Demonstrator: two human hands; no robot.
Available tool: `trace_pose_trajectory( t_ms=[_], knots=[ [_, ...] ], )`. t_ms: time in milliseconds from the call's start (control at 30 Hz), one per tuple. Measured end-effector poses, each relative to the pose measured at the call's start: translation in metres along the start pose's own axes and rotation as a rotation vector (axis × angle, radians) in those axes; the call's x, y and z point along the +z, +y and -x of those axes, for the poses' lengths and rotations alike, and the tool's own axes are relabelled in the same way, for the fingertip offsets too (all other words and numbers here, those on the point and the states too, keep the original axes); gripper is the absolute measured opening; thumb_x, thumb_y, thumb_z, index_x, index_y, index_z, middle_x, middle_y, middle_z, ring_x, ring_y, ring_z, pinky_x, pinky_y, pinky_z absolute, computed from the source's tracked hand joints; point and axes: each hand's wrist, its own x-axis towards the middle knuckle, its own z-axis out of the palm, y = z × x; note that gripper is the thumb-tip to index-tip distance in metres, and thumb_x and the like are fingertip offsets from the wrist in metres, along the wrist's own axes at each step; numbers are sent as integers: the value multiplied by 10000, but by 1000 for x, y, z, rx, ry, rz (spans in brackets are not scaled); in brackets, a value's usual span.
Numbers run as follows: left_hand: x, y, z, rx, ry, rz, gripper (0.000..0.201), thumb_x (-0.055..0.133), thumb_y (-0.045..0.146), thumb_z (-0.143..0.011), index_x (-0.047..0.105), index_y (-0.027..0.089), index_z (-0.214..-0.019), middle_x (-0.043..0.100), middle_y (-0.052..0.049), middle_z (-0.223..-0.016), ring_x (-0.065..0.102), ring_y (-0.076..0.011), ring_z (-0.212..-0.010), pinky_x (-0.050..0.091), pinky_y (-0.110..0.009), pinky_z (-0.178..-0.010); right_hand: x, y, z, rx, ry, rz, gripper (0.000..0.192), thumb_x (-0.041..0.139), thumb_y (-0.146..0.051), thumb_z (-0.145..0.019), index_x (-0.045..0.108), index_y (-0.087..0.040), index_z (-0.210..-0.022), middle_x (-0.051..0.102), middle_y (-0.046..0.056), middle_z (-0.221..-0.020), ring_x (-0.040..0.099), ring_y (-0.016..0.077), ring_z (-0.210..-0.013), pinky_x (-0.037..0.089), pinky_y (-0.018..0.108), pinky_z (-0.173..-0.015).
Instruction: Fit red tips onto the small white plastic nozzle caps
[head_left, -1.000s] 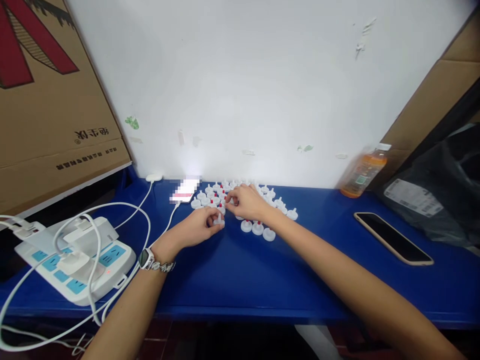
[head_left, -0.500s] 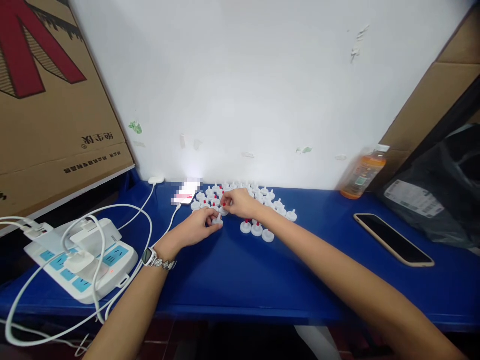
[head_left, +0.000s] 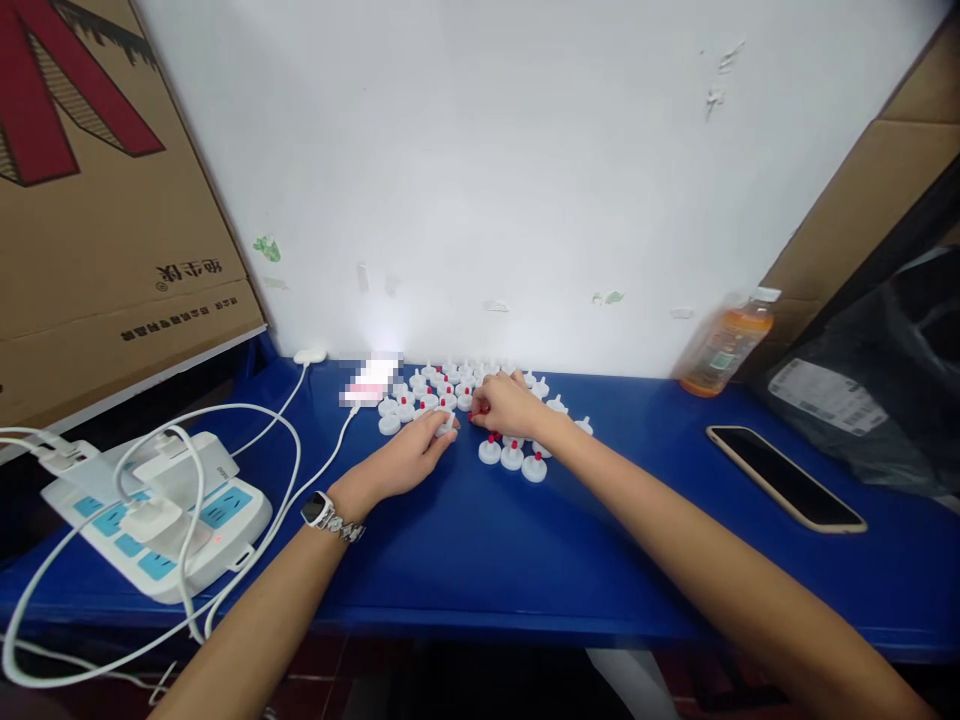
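My left hand (head_left: 409, 450) is closed in a pinch around a white nozzle cap (head_left: 445, 428) at the front of a cluster of similar caps. My right hand (head_left: 506, 405) is bent over the middle of the cluster, its thumb and fingers pinched at a small red tip (head_left: 474, 417). Its palm hides several caps behind it. White caps with red tips (head_left: 512, 456) stand upright in a short row below the right wrist. Left of the hands, some white caps (head_left: 389, 424) have bare tops, while others carry red tips.
A lit phone (head_left: 373, 378) lies behind the left hand, its cable running to a white power strip (head_left: 169, 540). To the right are a dark phone (head_left: 787, 480), an orange drink bottle (head_left: 727, 345) and a dark plastic bag (head_left: 870, 370). A white wall (head_left: 525, 180) rises behind the blue table (head_left: 480, 560).
My right hand has moved right, away from the left hand. The left hand has shifted slightly right, still holding a white nozzle cap. More red-tipped caps show between the hands.
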Motion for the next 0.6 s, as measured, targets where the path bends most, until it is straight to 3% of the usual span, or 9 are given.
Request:
trace_pose_trajectory(
  t_ms=[100,200,300,400,500,600],
  knots=[
    [4,-1,-1,-6,12,19,353,276,470,-1024,514,211,-1003,588,-65,-1034,559,-218,-938,448,-384,-909,2,1,-2,-10,-16,-40,94,654,-171,-783,700,-183,-701,699,48,-769,580,229,-907,281,379,-882],
    [7,1,-1,-14,19,46,364,237,474,-1029,497,219,-1039,578,-70,-1079,553,-222,-1009,438,-401,-968,1,1,0,-41,54,-162,121,656,-197,-800,684,-174,-684,698,41,-742,587,212,-871,318,374,-880],
    [7,8,0,-43,29,58,349,240,501,-1025,458,229,-1031,567,-57,-1052,554,-219,-1000,451,-410,-951,0,-3,9,30,207,-519,163,642,-303,-844,674,-166,-762,698,37,-750,596,164,-737,409,313,-760],
    [9,16,1,-25,50,44,321,282,508,-1017,431,226,-1054,561,-68,-1067,560,-224,-988,457,-421,-937,3,-13,21,126,300,-927,248,657,-408,-834,636,-163,-801,669,22,-683,572,136,-601,424,261,-583],
    [10,20,3,20,55,40,308,293,469,-1023,425,216,-1139,564,-95,-1118,570,-233,-1008,460,-427,-936,5,-22,31,125,279,-1123,310,705,-463,-790,604,-170,-781,660,13,-662,565,125,-570,413,242,-523],
    [10,21,4,45,57,32,334,309,441,-1024,419,210,-1239,570,-117,-1170,579,-252,-1060,460,-437,-953,4,-26,34,111,247,-1171,350,725,-495,-768,598,-170,-769,663,13,-663,558,113,-563,417,237,-524]
  ],
)
